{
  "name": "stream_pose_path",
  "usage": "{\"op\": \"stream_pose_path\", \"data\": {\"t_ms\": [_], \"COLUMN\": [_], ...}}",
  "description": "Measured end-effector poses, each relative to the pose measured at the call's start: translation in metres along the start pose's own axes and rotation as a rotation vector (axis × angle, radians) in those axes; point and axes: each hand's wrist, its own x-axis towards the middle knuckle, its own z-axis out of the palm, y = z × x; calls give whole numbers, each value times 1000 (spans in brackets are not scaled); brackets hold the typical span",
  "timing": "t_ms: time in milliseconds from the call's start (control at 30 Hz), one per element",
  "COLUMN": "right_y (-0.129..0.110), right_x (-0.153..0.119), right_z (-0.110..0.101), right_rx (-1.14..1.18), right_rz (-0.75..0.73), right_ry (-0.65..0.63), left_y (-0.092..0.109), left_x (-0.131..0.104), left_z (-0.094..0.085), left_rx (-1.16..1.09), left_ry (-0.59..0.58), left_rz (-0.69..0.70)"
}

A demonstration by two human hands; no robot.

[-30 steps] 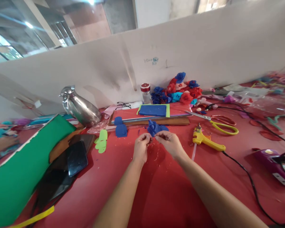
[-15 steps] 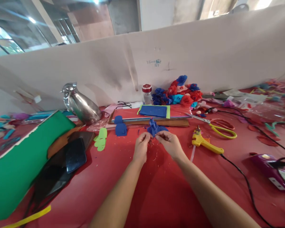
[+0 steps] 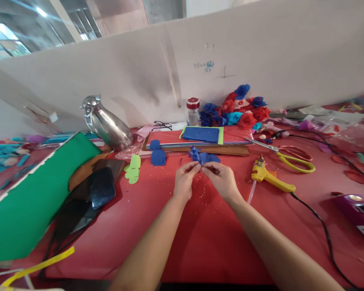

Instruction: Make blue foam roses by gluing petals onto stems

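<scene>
A dark blue paper flower [image 3: 197,154] is pinched at its base between my two hands over the red table. My left hand [image 3: 185,179] has its thumb and fingertips closed on the flower from the left. From the right, my right hand [image 3: 221,179] pinches it too, fingertips almost touching those of the left. Blue paper petals [image 3: 210,157] show just behind the fingers; whether they belong to the flower I cannot tell. Left of my hands lie stacked blue paper pieces [image 3: 158,157] and light green paper petals [image 3: 134,169].
A yellow glue gun [image 3: 273,179] and open scissors [image 3: 283,155] lie to the right. Paper sheets [image 3: 236,150], a lidded jar [image 3: 193,113] and finished paper flowers [image 3: 245,109] stand behind. A steel jug [image 3: 109,125], phone [image 3: 103,188] and green board [image 3: 33,206] are left.
The whole view has tilted down and shifted a little, so more of the table's near edge shows. Both hands have drawn closer together at the flower, and its upper petals sit lower behind the fingers.
</scene>
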Motion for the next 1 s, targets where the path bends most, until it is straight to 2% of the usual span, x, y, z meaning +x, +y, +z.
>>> {"op": "stream_pose_path", "data": {"t_ms": [100,333,633,767,867,1000], "right_y": [-2,-2,-1,3,3,-1], "right_x": [-2,-4,-5,-5,-5,-3], "right_z": [1,3,4,5,5,2], "right_rx": [-13,-9,-16,-48,-89,20], "right_rz": [-6,-30,-27,-25,-26,-9], "right_ry": [30,26,16,-35,-25,-5], "left_y": [1,4,3,2,2,2], "left_x": [-1,-3,-3,-2,0,0], "left_z": [1,2,2,0,-3,-4], "left_rx": [4,-15,13,29,53,168], "left_ry": [-8,-89,-131,-86,-38,7], "left_rz": [5,-4,10,65,119,167]}}
